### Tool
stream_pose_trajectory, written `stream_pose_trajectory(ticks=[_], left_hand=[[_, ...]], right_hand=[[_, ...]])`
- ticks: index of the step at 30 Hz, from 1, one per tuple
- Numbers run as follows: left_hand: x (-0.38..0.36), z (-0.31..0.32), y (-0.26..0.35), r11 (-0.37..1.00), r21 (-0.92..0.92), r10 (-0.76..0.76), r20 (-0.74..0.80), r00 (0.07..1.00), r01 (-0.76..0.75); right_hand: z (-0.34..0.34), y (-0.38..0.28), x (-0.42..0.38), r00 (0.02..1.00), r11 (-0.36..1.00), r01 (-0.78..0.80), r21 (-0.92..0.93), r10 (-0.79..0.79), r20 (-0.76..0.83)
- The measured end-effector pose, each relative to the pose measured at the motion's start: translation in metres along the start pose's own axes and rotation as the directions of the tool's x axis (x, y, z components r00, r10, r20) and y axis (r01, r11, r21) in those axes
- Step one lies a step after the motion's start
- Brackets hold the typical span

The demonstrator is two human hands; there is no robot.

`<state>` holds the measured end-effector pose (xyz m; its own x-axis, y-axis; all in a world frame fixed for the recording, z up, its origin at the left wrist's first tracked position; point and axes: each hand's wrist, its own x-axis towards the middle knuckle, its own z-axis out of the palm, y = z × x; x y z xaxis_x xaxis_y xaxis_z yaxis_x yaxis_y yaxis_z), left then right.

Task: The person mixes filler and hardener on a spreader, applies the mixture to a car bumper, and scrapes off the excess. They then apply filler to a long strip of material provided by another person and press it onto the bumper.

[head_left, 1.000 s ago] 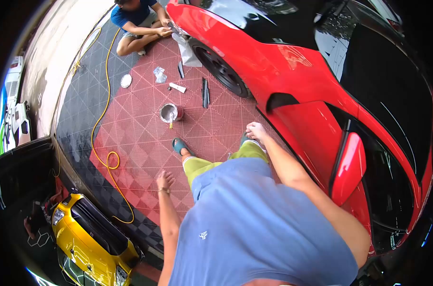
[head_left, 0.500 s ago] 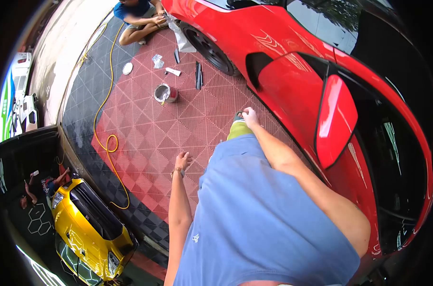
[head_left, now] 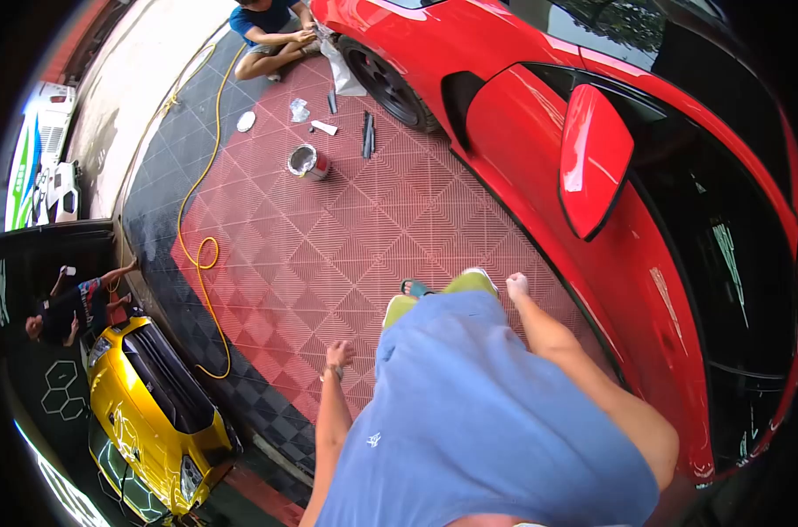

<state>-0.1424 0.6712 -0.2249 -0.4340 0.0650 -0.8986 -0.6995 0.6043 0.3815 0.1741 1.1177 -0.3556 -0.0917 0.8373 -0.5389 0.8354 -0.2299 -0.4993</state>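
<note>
My left hand [head_left: 340, 354] hangs over the red floor tiles [head_left: 364, 228], left of my blue shirt, its fingers loosely apart and holding nothing. My right hand [head_left: 517, 286] is curled closed beside the red car [head_left: 504, 114], with nothing seen in it. Ahead on the tiles stands an open tin [head_left: 320, 167]. Past it lie a white tube [head_left: 325, 128], dark strips [head_left: 368, 136], clear plastic [head_left: 299, 110] and a round white lid [head_left: 246, 121].
A seated person [head_left: 271, 35] holds plastic sheeting by the front wheel [head_left: 381, 81]. The car's mirror [head_left: 595, 162] juts out at right. A yellow hose [head_left: 184, 228] crosses the floor. Another person [head_left: 69, 312] is near a yellow car [head_left: 135, 413].
The view has shifted forward along the car. My right hand has swung away from my leg toward the car, and both my feet now show. The mirror and tin appear in slightly different places.
</note>
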Motion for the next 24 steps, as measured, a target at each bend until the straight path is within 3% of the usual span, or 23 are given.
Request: stream_pose_trajectory(ticks=[2,4,5,6,7,9,12,14,18,22,24], left_hand=[[0.014,0.009,-0.045,0.996,-0.088,-0.007,-0.019,1.000,0.006],[0.003,0.020,-0.071,0.977,-0.135,-0.169,-0.033,0.985,0.164],[-0.007,0.012,-0.088,0.979,-0.081,-0.182,0.061,0.981,0.186],[-0.015,0.001,-0.103,0.978,-0.031,-0.197,0.159,0.967,0.204],[-0.005,-0.004,-0.101,0.983,0.012,-0.179,0.267,0.947,0.183],[-0.013,-0.024,-0.089,0.970,-0.142,-0.163,0.227,0.960,0.198],[0.035,-0.094,-0.107,0.926,-0.315,-0.189,0.082,0.978,0.206],[0.059,-0.151,-0.107,0.902,-0.376,-0.235,-0.011,0.972,0.214],[0.099,-0.260,-0.049,0.889,-0.414,-0.265,-0.121,0.957,0.194],[0.171,-0.362,0.054,0.955,-0.294,-0.057,-0.044,0.997,0.042],[0.208,-0.413,0.120,0.963,-0.269,0.029,-0.008,1.000,-0.030]], right_hand=[[0.019,0.027,0.024,0.997,1.000,0.022,-0.008,-0.021,0.076],[0.032,0.022,0.030,0.983,0.995,0.102,0.011,-0.103,0.150],[0.039,0.017,0.031,0.958,0.985,0.169,0.036,-0.173,0.229],[0.039,-0.007,0.017,0.952,0.994,0.088,0.063,-0.102,0.287],[0.021,-0.058,-0.013,0.918,0.993,0.119,-0.012,-0.106,0.382],[0.039,-0.102,-0.029,0.860,1.000,-0.017,0.017,0.006,0.510],[0.091,-0.169,-0.049,0.809,0.998,0.051,0.035,-0.062,0.584],[0.127,-0.219,-0.064,0.854,0.989,0.146,-0.007,-0.122,0.506],[0.184,-0.333,-0.108,0.883,0.949,0.185,-0.256,-0.046,0.468],[0.257,-0.438,-0.149,0.874,0.995,-0.085,-0.054,0.101,0.475],[0.308,-0.465,-0.150,0.865,0.999,-0.021,-0.035,0.036,0.501]])
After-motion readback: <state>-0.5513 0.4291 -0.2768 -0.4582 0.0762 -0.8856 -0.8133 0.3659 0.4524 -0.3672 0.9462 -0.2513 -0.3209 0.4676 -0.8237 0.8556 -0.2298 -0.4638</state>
